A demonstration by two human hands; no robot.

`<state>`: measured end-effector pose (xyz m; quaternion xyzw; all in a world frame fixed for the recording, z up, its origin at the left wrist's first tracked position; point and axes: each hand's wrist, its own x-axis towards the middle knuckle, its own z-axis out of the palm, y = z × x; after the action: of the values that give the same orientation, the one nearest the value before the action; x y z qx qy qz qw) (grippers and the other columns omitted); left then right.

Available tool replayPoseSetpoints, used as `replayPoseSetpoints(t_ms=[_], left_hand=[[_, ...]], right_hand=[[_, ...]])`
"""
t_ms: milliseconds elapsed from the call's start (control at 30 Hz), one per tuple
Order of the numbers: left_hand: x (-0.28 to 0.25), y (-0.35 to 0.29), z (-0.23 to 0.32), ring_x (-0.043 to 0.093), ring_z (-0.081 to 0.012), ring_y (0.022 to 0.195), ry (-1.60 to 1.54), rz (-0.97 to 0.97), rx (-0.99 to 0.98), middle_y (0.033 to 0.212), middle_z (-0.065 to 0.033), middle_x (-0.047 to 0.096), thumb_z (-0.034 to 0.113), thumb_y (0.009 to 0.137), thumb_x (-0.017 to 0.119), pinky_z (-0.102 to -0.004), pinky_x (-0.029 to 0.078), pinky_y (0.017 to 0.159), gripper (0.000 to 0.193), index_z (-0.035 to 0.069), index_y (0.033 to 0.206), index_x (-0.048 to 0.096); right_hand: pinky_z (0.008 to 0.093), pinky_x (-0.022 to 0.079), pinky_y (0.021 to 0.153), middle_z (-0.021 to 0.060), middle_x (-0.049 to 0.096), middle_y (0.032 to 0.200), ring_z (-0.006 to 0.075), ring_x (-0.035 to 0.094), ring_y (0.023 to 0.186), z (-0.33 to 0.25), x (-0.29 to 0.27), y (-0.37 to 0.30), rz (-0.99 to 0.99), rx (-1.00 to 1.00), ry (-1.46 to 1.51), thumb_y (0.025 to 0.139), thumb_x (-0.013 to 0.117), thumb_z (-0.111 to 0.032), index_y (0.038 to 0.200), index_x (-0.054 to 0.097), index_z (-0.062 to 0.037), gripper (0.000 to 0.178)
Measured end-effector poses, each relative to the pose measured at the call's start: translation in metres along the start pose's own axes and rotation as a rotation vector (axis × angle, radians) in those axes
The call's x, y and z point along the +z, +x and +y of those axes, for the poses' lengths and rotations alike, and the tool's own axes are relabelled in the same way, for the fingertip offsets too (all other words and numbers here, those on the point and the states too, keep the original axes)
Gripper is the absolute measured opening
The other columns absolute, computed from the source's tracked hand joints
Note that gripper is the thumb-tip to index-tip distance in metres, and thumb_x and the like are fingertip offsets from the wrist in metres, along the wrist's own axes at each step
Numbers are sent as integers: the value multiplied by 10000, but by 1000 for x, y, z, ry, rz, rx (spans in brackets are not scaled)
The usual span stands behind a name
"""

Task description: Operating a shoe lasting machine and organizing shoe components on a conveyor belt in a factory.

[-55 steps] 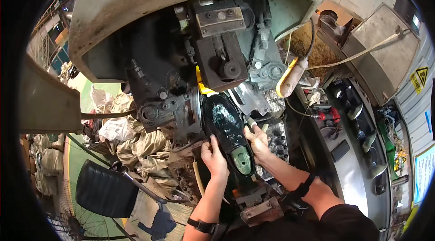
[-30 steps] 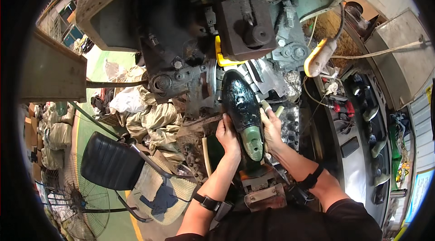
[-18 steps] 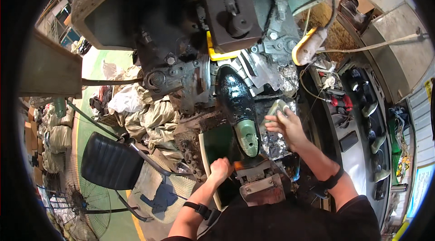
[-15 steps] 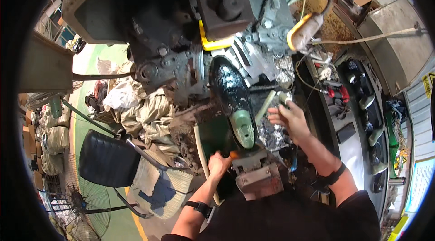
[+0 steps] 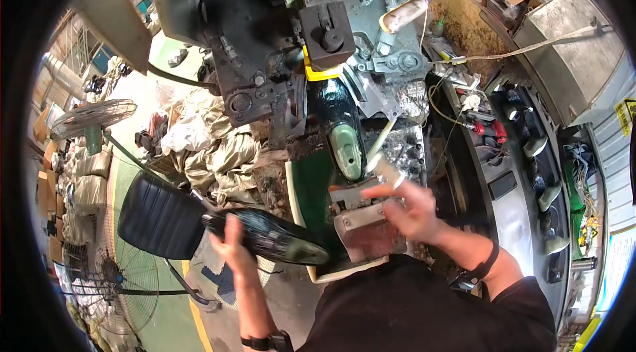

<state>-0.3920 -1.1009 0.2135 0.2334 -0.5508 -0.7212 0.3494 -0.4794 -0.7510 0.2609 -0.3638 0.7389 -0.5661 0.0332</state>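
Observation:
My left hand (image 5: 232, 246) is closed around the narrow end of a black shoe upper (image 5: 271, 236) stretched over a green last. It is held left of the machine, lying nearly level with the green end to the right. A second black shoe upper (image 5: 331, 103) on a green last (image 5: 347, 150) sits in the machine, its toe hidden beneath a yellow guard (image 5: 321, 74). My right hand (image 5: 411, 209), somewhat blurred, has its fingers apart in front of that last. Just beyond its fingers are a tan cylindrical handle (image 5: 389, 171) and a pale rod (image 5: 381, 140).
A metal block (image 5: 371, 236) sits at the machine's front. To the right, several black shoes on lasts (image 5: 536, 153) line a rack beside a dark phone-like slab (image 5: 502, 185). At left are a black chair (image 5: 162, 216), a fan (image 5: 112, 279) and heaped pale sacks (image 5: 212, 153).
My left hand has moved left from the machine's front and now holds a shoe upper. The mounted shoe's toe has gone under the yellow guard. My right hand has come nearer my body.

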Motion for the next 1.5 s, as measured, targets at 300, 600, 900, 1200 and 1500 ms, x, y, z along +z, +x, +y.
replayPoseSetpoints(t_ms=[300,600,900,1200,1500], left_hand=[[141,-18,71,714,-259,814,-488,-482,-533,921,-119,728,229,932,620,-414,591,767,219,27,1000,671],[291,-155,-19,700,-238,837,-429,-813,-830,931,-72,716,335,889,683,-379,570,777,273,80,987,671],[359,-404,-175,641,-209,1061,251,-1491,-1142,1160,-107,655,295,961,639,-381,516,946,438,53,1315,553],[382,-545,-221,657,-198,1092,579,-1928,-644,1203,-142,648,-95,834,688,-291,532,922,409,-33,1232,613],[465,-751,-269,692,-276,1053,338,-2392,61,1165,-199,683,184,888,679,-342,552,883,374,0,1212,654]], right_hand=[[469,368,1141,261,431,1470,428,433,1365,-45,31,-14,209,-382,-173,711,879,-223,1477,335,37,975],[383,522,942,226,633,1212,344,656,1078,-64,-56,-152,773,-72,-520,716,893,-259,1327,493,106,816],[323,458,1001,103,634,1265,183,582,1146,-42,-112,-432,1893,417,511,779,847,-149,1391,530,-41,698],[359,509,856,108,618,1255,240,625,1022,-72,-156,-901,2677,566,-480,840,767,-391,1454,462,-135,732],[531,434,964,342,575,1195,500,565,1032,-8,-191,-988,2187,1771,-1811,896,697,-252,1423,357,97,717]])
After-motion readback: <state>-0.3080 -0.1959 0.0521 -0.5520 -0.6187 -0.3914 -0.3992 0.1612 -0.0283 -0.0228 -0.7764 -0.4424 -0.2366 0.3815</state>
